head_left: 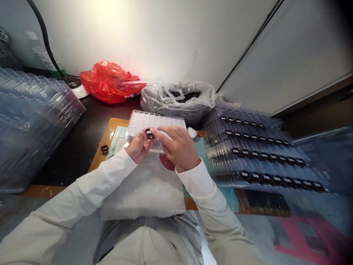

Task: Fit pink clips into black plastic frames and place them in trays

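While steadied by the pinching left hand [138, 148], the dark frame [149, 134] is touched by the half-curled right hand [180, 147], its grip unclear.

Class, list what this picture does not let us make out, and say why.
All in the head view:
- Small dark piece in the left hand: fine detail too small.
- Round red patch: partly behind the right hand.
- Red bag: contents hidden by its plastic.
- Bottle: label blurred.
- Left clear stack: cut off by the left edge.
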Tool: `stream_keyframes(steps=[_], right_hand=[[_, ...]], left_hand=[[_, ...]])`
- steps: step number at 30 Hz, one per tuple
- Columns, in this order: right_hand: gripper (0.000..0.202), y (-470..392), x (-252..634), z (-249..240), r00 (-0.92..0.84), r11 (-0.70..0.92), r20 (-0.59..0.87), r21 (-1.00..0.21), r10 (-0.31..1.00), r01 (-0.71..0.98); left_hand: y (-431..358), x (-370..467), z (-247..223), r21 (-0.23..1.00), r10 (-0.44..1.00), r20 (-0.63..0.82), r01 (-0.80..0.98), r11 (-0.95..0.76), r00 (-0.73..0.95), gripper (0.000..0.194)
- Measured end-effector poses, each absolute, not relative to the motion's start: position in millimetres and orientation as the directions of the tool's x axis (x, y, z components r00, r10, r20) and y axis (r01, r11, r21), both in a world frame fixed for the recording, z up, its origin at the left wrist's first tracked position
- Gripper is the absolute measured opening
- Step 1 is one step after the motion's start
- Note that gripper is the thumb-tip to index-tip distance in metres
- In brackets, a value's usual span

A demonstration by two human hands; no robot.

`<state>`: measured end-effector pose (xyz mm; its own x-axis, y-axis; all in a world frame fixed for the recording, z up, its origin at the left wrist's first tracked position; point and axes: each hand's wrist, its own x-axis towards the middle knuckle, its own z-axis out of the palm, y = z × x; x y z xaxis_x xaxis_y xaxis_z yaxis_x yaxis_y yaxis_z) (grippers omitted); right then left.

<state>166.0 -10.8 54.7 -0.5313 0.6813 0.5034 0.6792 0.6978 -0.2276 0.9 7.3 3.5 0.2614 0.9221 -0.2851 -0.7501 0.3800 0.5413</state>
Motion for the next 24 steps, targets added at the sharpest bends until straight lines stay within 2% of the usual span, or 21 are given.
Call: stream_keyframes(steps=[2, 5, 7, 10, 17, 21, 24], right_hand=[[0.033, -14, 174, 59, -0.482, 0.647, 0.464, -0.312, 0.743, 0.696], [0.021, -17, 186, 55, -0.466, 0.511, 0.212, -0.408, 0.859, 0.756], [0.020, -16, 190, 45, -0.474, 0.448, 0.022, -0.370, 0.880, 0.814], [0.024, -11, 188, 30, -0.489, 0.443, -0.099, -0.300, 0.866, 0.845], [0.019, -5, 180, 29, -0.500, 0.469, -0.149, -0.203, 0.853, 0.860], [0.015, -8, 181, 33, -0.528, 0.497, -0.091, -0.235, 0.844, 0.835], [0.016, -10, 184, 37, -0.533, 0.493, -0.051, -0.314, 0.844, 0.811]], left_hand=[[7, 1, 5, 0.547, 0.918, -0.304, -0.742, 0.387, 0.255, 0.023], [8, 0, 8, 0.554, 0.911, -0.337, -0.732, 0.397, 0.239, 0.025], [8, 0, 9, 0.554, 0.908, -0.347, -0.729, 0.401, 0.236, 0.027], [8, 0, 9, 0.554, 0.907, -0.345, -0.726, 0.406, 0.244, 0.031], [8, 0, 3, 0.557, 0.909, -0.326, -0.724, 0.406, 0.258, 0.033], [8, -1, 2, 0.568, 0.915, -0.297, -0.719, 0.400, 0.274, 0.031], [7, -1, 1, 0.578, 0.913, -0.310, -0.710, 0.403, 0.265, 0.031]])
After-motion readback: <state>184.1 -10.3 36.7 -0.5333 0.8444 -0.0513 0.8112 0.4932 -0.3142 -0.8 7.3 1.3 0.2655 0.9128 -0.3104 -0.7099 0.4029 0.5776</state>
